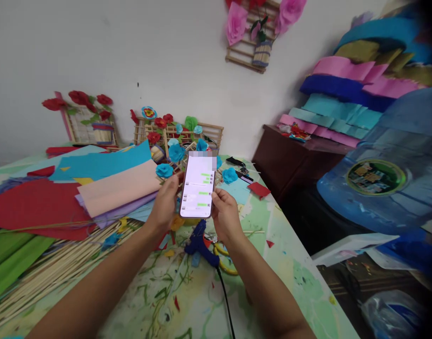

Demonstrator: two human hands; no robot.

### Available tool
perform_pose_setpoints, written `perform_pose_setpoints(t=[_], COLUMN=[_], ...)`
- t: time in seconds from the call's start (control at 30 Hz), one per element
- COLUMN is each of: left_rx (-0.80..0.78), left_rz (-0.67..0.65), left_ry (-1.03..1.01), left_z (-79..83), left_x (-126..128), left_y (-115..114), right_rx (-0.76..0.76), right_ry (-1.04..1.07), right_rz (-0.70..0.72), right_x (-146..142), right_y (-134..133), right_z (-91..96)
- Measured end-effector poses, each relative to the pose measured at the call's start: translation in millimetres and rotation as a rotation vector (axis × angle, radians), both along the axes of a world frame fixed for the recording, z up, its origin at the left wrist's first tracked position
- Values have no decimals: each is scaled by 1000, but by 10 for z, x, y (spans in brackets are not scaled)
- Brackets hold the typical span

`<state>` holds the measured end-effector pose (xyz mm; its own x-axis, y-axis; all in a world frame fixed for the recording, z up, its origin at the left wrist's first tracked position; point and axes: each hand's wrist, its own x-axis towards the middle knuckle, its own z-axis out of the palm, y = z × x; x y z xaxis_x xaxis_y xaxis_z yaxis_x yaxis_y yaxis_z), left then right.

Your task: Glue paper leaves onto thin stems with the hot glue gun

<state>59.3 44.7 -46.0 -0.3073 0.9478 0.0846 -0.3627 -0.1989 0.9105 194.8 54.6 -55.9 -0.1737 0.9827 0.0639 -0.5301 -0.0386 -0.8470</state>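
Observation:
A smartphone (198,188) with a lit chat screen is held upright over the table, tilted toward me. My left hand (165,200) grips its left edge, the fingers partly hidden behind it. At the lower right edge, my right hand (226,212) is closed on the phone, thumb at its side. Below the phone lies a blue hot glue gun (202,247) with a black cord. Yellow-handled scissors (225,263) rest beside the glue gun, close under my right hand. Blue paper flowers (176,152) stand behind the phone.
Coloured paper sheets (119,188) and thin bamboo sticks (66,263) cover the table's left side. Flower-decorated stick frames (96,125) lean on the wall. To the right are a dark cabinet (290,155) stacked with crepe paper (343,108) and a large blue water bottle (381,165).

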Motion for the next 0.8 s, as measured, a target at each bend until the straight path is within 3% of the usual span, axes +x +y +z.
perform_pose_setpoints(t=[0.07,0.13,0.27,0.43,0.8], left_rx=[-101,-164,-160,-169,-191], left_rz=[-93,-105,-43,-65,-38], left_ry=[-122,-185,-238,-246,-254], left_z=[76,98,68,58,72], left_x=[133,154,39,-17,49], left_y=[-79,-105,-73,-42,-81], right_rx=[-8,-16,-3,85,173], right_ry=[-5,-7,13,-75,-133], right_rz=[23,64,224,443,422], right_x=[-35,-56,-29,53,67], right_y=[-65,-98,-77,-34,-9], right_z=[-8,-14,5,32,-9])
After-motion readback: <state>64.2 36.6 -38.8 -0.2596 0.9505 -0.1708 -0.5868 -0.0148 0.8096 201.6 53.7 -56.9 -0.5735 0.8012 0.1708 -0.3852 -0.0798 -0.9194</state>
